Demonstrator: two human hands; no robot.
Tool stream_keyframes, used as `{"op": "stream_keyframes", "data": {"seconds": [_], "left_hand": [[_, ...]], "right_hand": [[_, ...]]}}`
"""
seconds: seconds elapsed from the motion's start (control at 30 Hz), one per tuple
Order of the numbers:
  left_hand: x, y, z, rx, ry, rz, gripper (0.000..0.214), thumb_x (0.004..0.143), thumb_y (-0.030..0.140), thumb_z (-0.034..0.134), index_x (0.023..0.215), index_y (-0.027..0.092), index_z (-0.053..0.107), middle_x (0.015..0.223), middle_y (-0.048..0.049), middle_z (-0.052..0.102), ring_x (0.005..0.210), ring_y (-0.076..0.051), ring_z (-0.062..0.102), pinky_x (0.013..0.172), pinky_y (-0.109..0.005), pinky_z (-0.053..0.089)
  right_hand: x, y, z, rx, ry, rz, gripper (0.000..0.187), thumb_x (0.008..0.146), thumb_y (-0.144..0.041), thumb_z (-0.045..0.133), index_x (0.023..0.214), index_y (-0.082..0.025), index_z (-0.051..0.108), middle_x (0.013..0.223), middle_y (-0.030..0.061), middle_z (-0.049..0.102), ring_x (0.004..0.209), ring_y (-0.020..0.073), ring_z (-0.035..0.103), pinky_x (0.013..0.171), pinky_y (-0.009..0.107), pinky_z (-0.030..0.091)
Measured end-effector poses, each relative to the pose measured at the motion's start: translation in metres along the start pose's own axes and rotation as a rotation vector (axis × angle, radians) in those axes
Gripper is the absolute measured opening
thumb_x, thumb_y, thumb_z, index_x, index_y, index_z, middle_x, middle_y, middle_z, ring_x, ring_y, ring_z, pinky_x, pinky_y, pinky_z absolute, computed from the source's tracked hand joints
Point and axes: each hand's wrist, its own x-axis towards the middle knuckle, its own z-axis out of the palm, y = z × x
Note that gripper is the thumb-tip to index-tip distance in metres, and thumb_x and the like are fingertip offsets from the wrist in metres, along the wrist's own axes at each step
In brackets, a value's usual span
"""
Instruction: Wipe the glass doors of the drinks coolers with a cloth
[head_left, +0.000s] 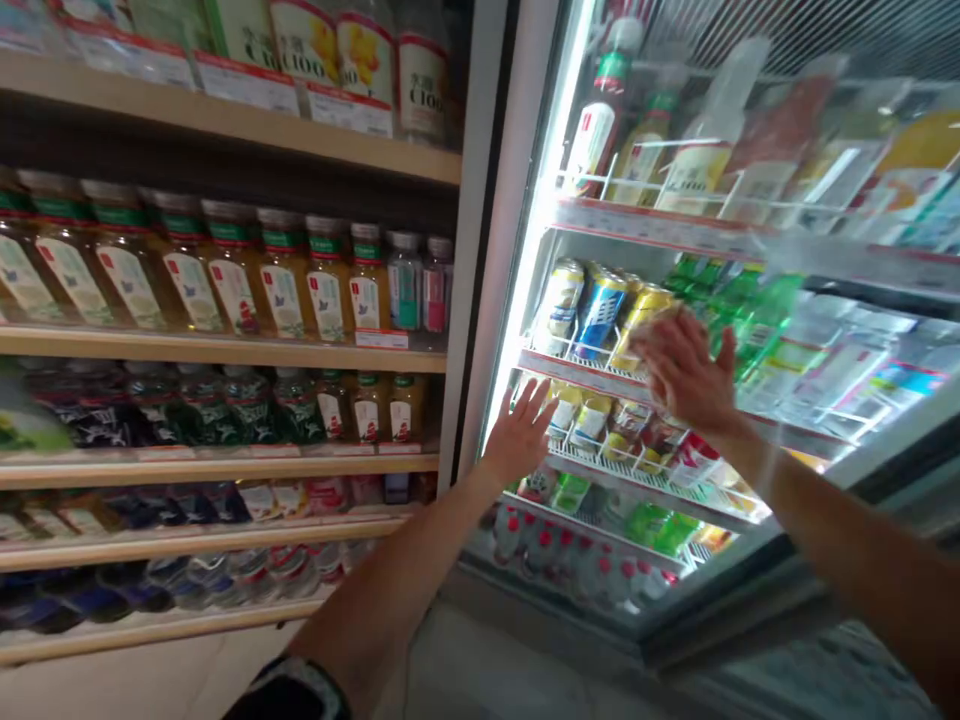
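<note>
My left hand (520, 437) is stretched out with its fingers spread, at the left part of the lit drinks cooler's glass front (637, 390). My right hand (690, 385) is raised higher and farther right, before the middle shelf. Under its fingers shows a blurred, crumpled, tan cloth-like piece (660, 328); motion smears its outline. Behind the right hand stand yellow cans (641, 315), a blue can (602, 312) and green bottles (765, 315). Below and between the hands, more cans (591, 420) stand on a lower rack.
Left of the cooler, wooden shelves (225, 345) hold rows of bottled drinks (277, 275) with price tags. The cooler's dark frame (750, 590) slants across the lower right. Red-capped bottles (555, 545) line the cooler's bottom. Pale tiled floor (187, 670) lies below.
</note>
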Motion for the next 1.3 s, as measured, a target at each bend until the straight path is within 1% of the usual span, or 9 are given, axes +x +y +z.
{"op": "stream_keyframes", "data": {"seconds": [0.1,0.23,0.3,0.43,0.63,0.8,1.0,1.13,1.3], "left_hand": [[0.015,0.009,0.003,-0.019,0.010,0.046,0.057,0.083,0.027,0.047,0.137,0.015,0.034,0.150,-0.0131,0.023,0.141,-0.027,0.010,0.112,-0.052,0.014],[0.036,0.017,0.008,-0.043,0.086,0.115,0.058,0.082,0.025,0.048,0.137,0.016,0.033,0.149,-0.0132,0.025,0.140,-0.027,0.012,0.112,-0.051,0.015],[0.046,0.019,0.010,-0.051,0.142,0.137,0.057,0.082,0.025,0.048,0.136,0.016,0.035,0.148,-0.0137,0.027,0.140,-0.026,0.013,0.112,-0.050,0.015],[0.062,0.023,0.014,-0.075,0.228,0.142,0.054,0.081,0.025,0.051,0.133,0.016,0.040,0.146,-0.0141,0.032,0.140,-0.026,0.015,0.113,-0.048,0.014],[0.074,0.027,0.014,-0.136,0.303,0.172,0.056,0.081,0.026,0.051,0.135,0.021,0.038,0.145,-0.0117,0.035,0.139,-0.024,0.020,0.114,-0.047,0.014],[0.086,0.033,0.017,-0.179,0.347,0.179,0.054,0.083,0.027,0.049,0.135,0.020,0.038,0.146,-0.0121,0.032,0.139,-0.025,0.019,0.113,-0.049,0.015],[0.102,0.033,0.013,-0.226,0.396,0.219,0.059,0.083,0.026,0.051,0.139,0.023,0.032,0.144,-0.0108,0.036,0.139,-0.024,0.019,0.114,-0.047,0.012],[0.129,0.029,0.001,-0.213,0.473,0.191,0.069,0.085,0.029,0.051,0.144,0.027,0.016,0.150,-0.0083,0.024,0.139,-0.024,0.017,0.114,-0.049,0.010],[0.155,0.027,-0.003,-0.180,0.509,0.204,0.072,0.085,0.031,0.051,0.145,0.030,0.010,0.151,-0.0047,0.019,0.139,-0.023,0.015,0.115,-0.047,0.007]], "right_hand": [[-0.016,0.005,-0.005,-0.076,0.084,0.089,0.042,0.090,-0.034,0.037,0.123,-0.016,0.055,0.146,0.0122,0.034,0.138,0.0305,0.020,0.106,0.057,0.007],[-0.039,-0.006,-0.004,-0.044,-0.105,-0.143,0.045,0.083,-0.017,0.051,0.125,-0.034,0.051,0.139,0.0014,0.047,0.135,0.0205,0.030,0.111,0.053,0.010],[-0.036,0.001,-0.005,-0.128,-0.051,-0.029,0.045,0.084,-0.018,0.050,0.127,-0.034,0.049,0.142,0.0018,0.043,0.137,0.0211,0.027,0.111,0.054,0.010],[-0.031,0.013,-0.007,-0.260,0.237,0.327,0.044,0.085,-0.022,0.047,0.130,-0.025,0.046,0.149,0.0089,0.027,0.140,0.0258,0.017,0.110,0.055,0.013],[-0.072,0.008,0.001,-0.261,0.216,0.358,0.052,0.084,-0.019,0.045,0.136,-0.027,0.038,0.147,0.0092,0.034,0.139,0.0236,0.021,0.110,0.052,0.015],[-0.076,0.045,-0.012,-0.366,0.466,0.674,0.055,0.088,-0.020,0.035,0.142,-0.022,0.027,0.148,0.0166,0.028,0.139,0.0275,0.020,0.104,0.060,0.021],[-0.110,0.062,-0.015,-0.371,0.447,0.761,0.054,0.089,-0.022,0.035,0.142,-0.019,0.028,0.145,0.0198,0.031,0.137,0.0301,0.025,0.101,0.065,0.024],[-0.111,0.085,-0.027,-0.374,0.573,0.883,0.052,0.089,-0.023,0.033,0.141,-0.014,0.030,0.142,0.0250,0.033,0.134,0.0343,0.029,0.096,0.068,0.026],[-0.122,0.087,-0.025,-0.402,0.561,0.831,0.052,0.089,-0.023,0.031,0.139,-0.008,0.032,0.139,0.0272,0.036,0.133,0.0333,0.030,0.096,0.062,0.034]]}}
